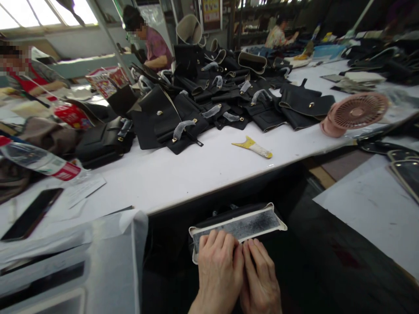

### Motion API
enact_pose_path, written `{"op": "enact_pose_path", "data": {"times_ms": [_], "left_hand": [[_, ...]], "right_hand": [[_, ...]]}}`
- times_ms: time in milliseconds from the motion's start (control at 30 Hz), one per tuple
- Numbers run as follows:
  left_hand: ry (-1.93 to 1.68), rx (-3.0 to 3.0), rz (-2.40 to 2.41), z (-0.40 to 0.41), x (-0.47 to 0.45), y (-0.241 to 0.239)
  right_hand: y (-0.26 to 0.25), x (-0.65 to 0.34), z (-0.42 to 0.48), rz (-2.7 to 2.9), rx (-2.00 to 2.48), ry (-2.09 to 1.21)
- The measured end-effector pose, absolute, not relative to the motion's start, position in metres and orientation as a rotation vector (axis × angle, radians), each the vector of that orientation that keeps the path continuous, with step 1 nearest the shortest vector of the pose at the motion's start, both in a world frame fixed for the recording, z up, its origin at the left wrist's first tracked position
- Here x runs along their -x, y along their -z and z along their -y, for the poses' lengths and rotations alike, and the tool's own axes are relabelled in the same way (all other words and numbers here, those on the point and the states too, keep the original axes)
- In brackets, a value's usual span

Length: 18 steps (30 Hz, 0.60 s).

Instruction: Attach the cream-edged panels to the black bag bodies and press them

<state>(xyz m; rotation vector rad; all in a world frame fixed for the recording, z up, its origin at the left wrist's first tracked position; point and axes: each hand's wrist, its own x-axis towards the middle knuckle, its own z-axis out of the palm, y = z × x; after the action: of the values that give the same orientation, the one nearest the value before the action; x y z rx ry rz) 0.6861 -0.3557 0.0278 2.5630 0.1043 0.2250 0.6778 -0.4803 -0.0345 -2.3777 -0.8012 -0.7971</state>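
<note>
A black leather bag is held low in front of me, with its oblong grey base turned up towards me and a pale raw edge running round it. Along the near edge of that base, my left hand has its fingers bent over the rim. Close beside it, almost touching, my right hand presses its fingers together on the same edge. Both thumbs and the underside of the bag are mostly hidden. Behind the base, part of the black bag body shows in shadow.
A white table runs across in front, bearing a heap of black bags, a yellow tool, a pink fan, a plastic bottle and a phone. A plastic-covered surface stands at left. Several people work beyond.
</note>
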Motion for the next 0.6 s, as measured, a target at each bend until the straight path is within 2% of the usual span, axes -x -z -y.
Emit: {"op": "enact_pose_path", "data": {"times_ms": [233,367,467,533,600], "left_hand": [[-0.301,-2.518,-0.182,0.342,-0.673,-0.033],[-0.627,-2.291,-0.257,0.326,-0.649,-0.014],[-0.722,-1.730,-0.668,0.317,-0.633,0.021],[-0.553,-1.134,-0.987,0.318,-0.629,0.048],[-0.306,-0.583,-1.061,0.327,-0.632,0.072]], "right_hand": [[0.032,-0.672,0.466,0.877,2.314,0.766],[0.034,-0.669,0.460,0.891,2.289,0.759],[0.035,-0.667,0.456,0.908,2.292,0.754],[0.037,-0.666,0.455,0.934,2.307,0.734],[0.039,-0.666,0.455,0.964,2.321,0.729]]}}
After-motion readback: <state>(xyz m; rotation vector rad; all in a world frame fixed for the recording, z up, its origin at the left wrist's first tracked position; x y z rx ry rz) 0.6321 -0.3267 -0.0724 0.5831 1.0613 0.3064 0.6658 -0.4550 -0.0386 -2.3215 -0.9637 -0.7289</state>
